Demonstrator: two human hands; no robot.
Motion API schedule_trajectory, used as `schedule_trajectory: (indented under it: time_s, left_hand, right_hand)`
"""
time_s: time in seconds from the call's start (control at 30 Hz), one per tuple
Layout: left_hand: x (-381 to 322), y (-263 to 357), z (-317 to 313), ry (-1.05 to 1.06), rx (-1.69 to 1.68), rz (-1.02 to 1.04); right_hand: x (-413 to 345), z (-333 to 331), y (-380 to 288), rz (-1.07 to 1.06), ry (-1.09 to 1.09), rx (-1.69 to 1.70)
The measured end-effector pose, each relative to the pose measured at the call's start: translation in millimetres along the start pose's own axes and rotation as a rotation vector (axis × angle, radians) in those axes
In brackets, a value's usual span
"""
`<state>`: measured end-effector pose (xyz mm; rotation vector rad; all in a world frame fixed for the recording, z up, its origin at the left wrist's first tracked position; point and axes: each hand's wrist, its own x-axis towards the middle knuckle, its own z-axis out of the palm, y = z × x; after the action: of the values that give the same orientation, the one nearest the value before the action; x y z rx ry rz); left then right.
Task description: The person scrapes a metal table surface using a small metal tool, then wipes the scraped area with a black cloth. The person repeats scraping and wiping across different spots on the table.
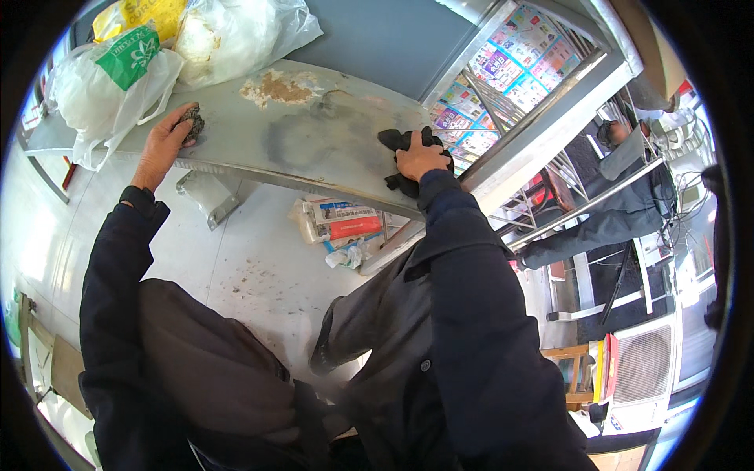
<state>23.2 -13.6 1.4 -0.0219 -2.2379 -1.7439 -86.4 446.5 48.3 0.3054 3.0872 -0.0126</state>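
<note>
My left hand grips a dark grey scouring pad, likely metal wool, at the near edge of a grey-green bench top. My right hand presses on a crumpled black cloth at the bench's right end, beside a metal frame post. Dark smudges mark the surface between my hands. Farther back, the coating has peeled in a patch that shows brown and whitish material. The undersides of both hands are hidden.
Plastic bags fill the bench's left end. A metal rack stands at the right; beyond it is another person's trousered leg. Below the bench lie a printed package and a wrapped block. Crumbs dot the floor.
</note>
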Motion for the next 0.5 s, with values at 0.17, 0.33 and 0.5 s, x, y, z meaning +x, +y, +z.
schedule_trajectory:
  time_s: [0.17,0.33,0.5]
  left_hand:
    - [-5,1,0,-0.001,0.015,0.033]
    - [-5,4,3,0.062,0.011,0.060]
    - [-6,3,4,0.034,-0.048,0.066]
  right_hand:
    - [35,-3,-8,0.046,-0.144,0.027]
    - [57,3,-14,0.061,-0.148,0.004]
    - [48,8,-20,0.072,-0.066,-0.015]
